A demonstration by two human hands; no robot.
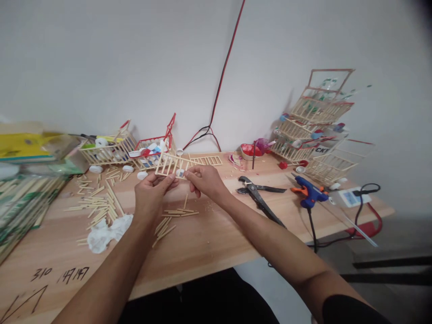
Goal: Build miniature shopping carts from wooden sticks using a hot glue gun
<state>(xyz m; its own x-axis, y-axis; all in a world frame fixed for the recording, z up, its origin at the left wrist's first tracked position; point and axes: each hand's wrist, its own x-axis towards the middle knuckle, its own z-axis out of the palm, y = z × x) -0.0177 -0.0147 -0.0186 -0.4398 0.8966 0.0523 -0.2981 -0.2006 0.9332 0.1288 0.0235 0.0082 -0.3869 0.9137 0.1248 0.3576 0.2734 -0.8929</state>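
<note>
A small ladder-like frame of thin wooden sticks (168, 164) is held above the table. My left hand (155, 184) grips its lower left part between thumb and fingers. At its right end, my right hand (202, 179) is closed, thumb and forefinger pinched on the frame beside a small white round piece (180, 173). Behind the right hand lies another flat ladder-like frame (211, 160). Short loose sticks (165, 225) lie on the table below the hands, with more sticks (101, 204) to the left.
Stick baskets (111, 153) with caps stand at the back left. Black pliers (258, 195) and a blue glue gun (311, 192) lie on the wooden table (209, 252), right of centre. A tiered stick rack (307, 126) rises at the right. Crumpled white tissue (101, 236) sits left.
</note>
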